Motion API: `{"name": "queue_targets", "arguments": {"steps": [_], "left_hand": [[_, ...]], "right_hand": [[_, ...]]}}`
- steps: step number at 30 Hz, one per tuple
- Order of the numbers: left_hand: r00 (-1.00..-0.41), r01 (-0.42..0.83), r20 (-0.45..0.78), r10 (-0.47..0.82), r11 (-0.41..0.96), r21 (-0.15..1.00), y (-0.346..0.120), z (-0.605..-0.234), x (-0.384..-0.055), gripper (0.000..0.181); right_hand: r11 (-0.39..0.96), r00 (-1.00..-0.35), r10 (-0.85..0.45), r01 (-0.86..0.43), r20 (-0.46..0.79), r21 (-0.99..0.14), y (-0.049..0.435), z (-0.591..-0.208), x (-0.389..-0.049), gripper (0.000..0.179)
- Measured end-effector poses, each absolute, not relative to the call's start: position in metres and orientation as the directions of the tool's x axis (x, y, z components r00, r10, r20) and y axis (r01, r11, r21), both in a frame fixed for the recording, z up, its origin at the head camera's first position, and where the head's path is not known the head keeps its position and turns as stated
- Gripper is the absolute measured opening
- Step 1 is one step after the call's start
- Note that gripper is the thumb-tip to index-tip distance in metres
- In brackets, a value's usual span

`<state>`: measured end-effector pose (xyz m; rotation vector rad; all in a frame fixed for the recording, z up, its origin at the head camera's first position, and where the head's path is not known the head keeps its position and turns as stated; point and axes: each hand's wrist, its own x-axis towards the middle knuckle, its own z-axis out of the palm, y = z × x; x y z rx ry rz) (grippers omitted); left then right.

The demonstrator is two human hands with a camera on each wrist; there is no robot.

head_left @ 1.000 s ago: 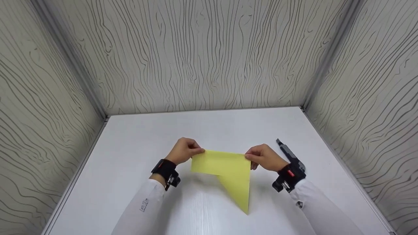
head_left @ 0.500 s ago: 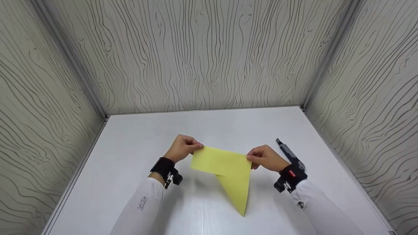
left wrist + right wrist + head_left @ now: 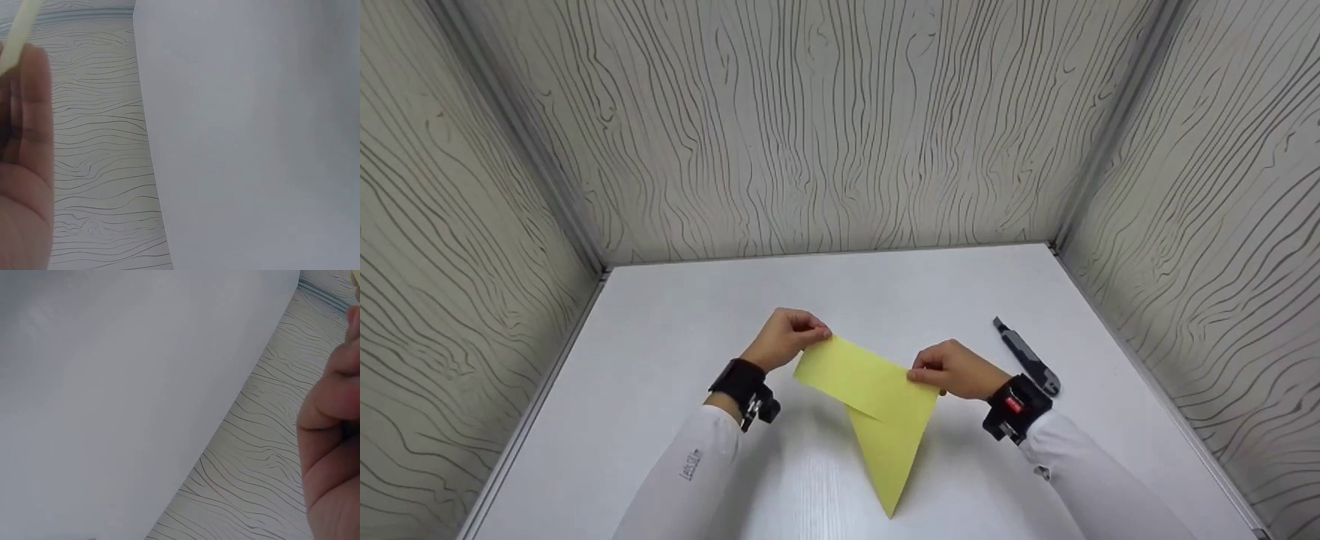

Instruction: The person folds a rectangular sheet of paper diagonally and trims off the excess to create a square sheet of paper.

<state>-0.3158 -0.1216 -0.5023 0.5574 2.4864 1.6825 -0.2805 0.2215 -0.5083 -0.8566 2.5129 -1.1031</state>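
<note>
Only the head view is showing the grey cutter (image 3: 1026, 356) lying near the right hand (image 3: 964, 370), and nearly all the yellow paper (image 3: 881, 409), which both the right and left hand (image 3: 782, 337) fingers are pinching above the bench (image 3: 697, 292). Side and far edges are running well apart. Wrist views are cropping hands and paper.

You wear cloth sleeves (image 3: 684, 469) and matt, fabric-like wristbands (image 3: 737, 381); your paper (image 3: 883, 409) is smooth and matt, your tabletop (image 3: 825, 294) softly glossy, the cutter's handle (image 3: 1024, 358) plastic-looking, the walls (image 3: 840, 135) wood-grain-patterned, their corner strips (image 3: 1102, 150) dull and metal-looking.
</note>
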Motion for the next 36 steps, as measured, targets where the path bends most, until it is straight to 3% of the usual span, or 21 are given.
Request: {"name": "queue_targets", "arguments": {"steps": [9,17,25,36], "left_hand": [[-0.948,0.265,0.17,0.27,0.372,0.89,-0.118,-0.509,-0.317,0.026],[-0.974,0.217,0.145,0.175,0.526,0.823,-0.1,-0.519,-0.304,0.052],[-0.902,0.404,0.131,0.41,0.7,0.589,-0.077,-0.537,-0.284,0.022],[-0.835,0.529,0.078,0.545,0.756,0.387,-0.051,-0.563,-0.266,0.031]], "right_hand": [[0.473,-0.824,-0.567,-0.34,0.015,-0.813,0.218,-0.515,-0.278,0.021],[0.44,-0.924,-0.379,-0.235,0.058,-0.867,0.222,-0.53,-0.287,0.024],[0.46,-0.964,-0.266,-0.139,0.013,-0.877,0.214,-0.544,-0.288,0.024],[0.522,-0.992,-0.12,-0.024,-0.045,-0.853,0.204,-0.56,-0.284,0.027]]}}
